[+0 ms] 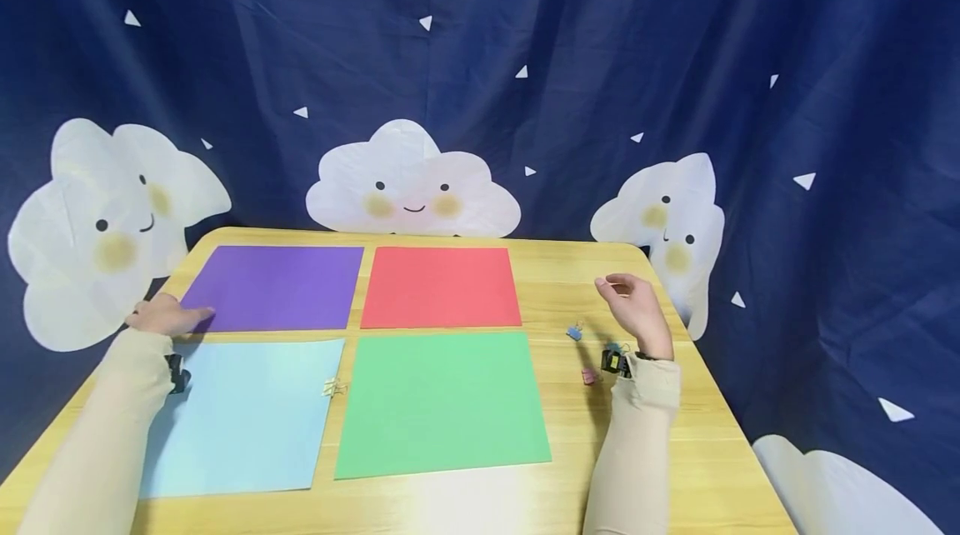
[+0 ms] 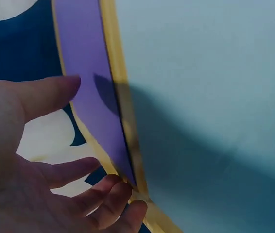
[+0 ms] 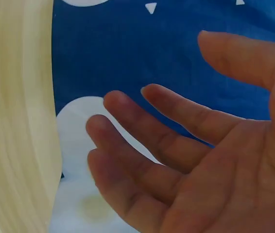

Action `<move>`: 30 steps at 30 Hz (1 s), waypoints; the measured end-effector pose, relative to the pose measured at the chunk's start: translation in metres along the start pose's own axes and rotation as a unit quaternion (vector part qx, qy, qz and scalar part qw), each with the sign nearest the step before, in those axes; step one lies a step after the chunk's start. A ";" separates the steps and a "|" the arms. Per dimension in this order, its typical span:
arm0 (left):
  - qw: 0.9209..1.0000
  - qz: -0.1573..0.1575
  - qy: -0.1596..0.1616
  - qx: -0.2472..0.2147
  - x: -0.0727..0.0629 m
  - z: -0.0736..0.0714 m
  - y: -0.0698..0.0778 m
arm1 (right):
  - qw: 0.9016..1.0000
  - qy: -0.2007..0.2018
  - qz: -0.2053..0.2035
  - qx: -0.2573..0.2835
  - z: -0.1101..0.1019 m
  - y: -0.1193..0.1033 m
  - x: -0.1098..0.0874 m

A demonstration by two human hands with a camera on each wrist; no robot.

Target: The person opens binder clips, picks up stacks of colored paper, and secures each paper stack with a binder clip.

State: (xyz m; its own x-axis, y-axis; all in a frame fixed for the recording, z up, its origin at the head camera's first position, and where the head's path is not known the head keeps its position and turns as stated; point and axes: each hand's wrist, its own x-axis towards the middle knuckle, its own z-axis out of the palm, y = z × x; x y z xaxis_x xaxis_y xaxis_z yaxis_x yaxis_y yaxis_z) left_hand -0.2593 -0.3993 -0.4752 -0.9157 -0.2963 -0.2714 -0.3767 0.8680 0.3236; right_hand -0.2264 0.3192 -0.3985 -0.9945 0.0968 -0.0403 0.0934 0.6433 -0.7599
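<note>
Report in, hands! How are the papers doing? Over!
Left hand empty, by purple sheet. Right hand empty, near blue clip. Yellow clip at right edge of light-blue sheet. Nothing seen in the way.

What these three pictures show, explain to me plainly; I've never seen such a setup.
No machine: these are a person's bare left hand and right hand. A head-worn camera took the wide picture; the left wrist camera and right wrist camera took the close-ups. On the table lie a purple sheet, red sheet, light blue sheet and green sheet. A yellow clip sits at the light blue sheet's right edge; a blue clip, pink clip and teal clip lie right of the green sheet. Neither hand appears to hold anything.
</note>
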 end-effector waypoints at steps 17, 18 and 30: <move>0.997 -0.058 -0.048 0.028 0.008 -0.007 0.005 | 0.989 -0.110 0.047 -0.082 0.009 0.021 0.007; 0.996 -0.065 -0.051 0.022 0.008 -0.008 0.005 | 0.989 -0.113 0.043 -0.084 0.010 0.023 0.008; 0.993 -0.091 -0.066 -0.027 0.019 -0.007 -0.004 | 0.985 -0.134 0.050 -0.092 0.007 0.039 0.005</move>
State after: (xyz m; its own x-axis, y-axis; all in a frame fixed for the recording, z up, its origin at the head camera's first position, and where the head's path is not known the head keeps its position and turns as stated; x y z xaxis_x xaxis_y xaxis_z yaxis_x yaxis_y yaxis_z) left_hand -0.2759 -0.4108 -0.4749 -0.8075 -0.3880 -0.4443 -0.5439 0.7812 0.3063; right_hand -0.2283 0.3390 -0.4328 -0.9547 -0.0220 -0.2968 0.1733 0.7697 -0.6145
